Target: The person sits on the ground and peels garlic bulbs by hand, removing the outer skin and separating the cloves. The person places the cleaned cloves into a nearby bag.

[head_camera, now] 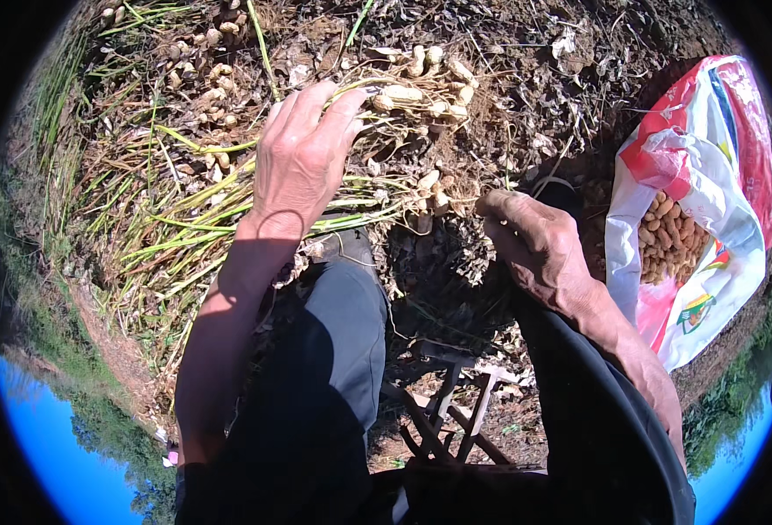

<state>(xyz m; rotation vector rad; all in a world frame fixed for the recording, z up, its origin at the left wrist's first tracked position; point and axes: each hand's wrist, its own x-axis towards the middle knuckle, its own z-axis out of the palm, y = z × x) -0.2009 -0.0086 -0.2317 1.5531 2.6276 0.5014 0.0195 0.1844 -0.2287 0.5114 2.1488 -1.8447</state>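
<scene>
My left hand (pixel 307 144) lies over the stems of a pulled peanut plant, fingers bent down around them. Its fingertips are partly hidden, so whether it grips the stems is unclear. Just beyond the fingertips is that plant's cluster of peanut pods (pixel 402 94), still on its roots. Another pod cluster (pixel 433 190) sits at the end of green stems (pixel 366 213) between my hands. My right hand (pixel 537 243) is above my right knee, its fingers curled in and thumb near the forefinger. The inside of that hand is hidden.
To the right stands an open woven plastic sack (pixel 628 262) with loose peanuts (pixel 671 239) inside. More uprooted peanut plants (pixel 182 170) are heaped at left. Dry leaves (pixel 543 85) cover the ground. A folding wooden stool frame (pixel 458 413) shows between my legs.
</scene>
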